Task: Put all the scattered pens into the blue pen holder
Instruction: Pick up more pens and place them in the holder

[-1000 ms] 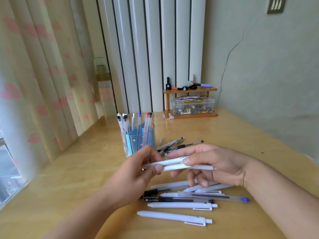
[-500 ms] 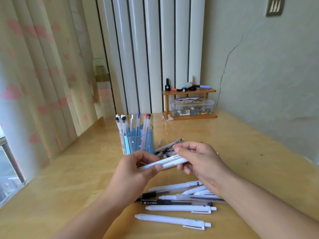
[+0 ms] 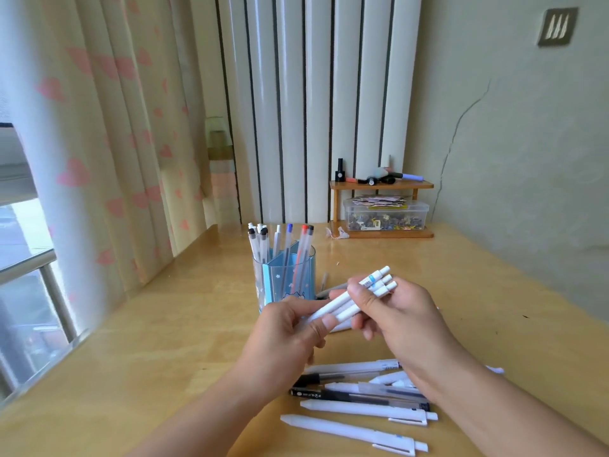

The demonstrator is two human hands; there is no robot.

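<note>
Three white pens (image 3: 352,300) form a bundle above the desk, tilted up to the right. My left hand (image 3: 290,334) pinches the bundle's lower end and my right hand (image 3: 395,318) grips its upper half. Just behind my hands stands the blue pen holder (image 3: 285,278), with several pens upright in it. Several white, black and clear pens (image 3: 356,397) lie scattered on the desk below my hands. A few more pens (image 3: 324,286) lie beside the holder, mostly hidden by my fingers.
A small wooden shelf (image 3: 382,206) with a clear box of small items stands at the back against the radiator. A curtain (image 3: 99,143) and a window are at the left. The wooden desk (image 3: 164,341) ends at a wall on the right.
The bundle of white pens has swung from nearly level to pointing up and to the right. Both hands have lifted slightly and come closer together.
</note>
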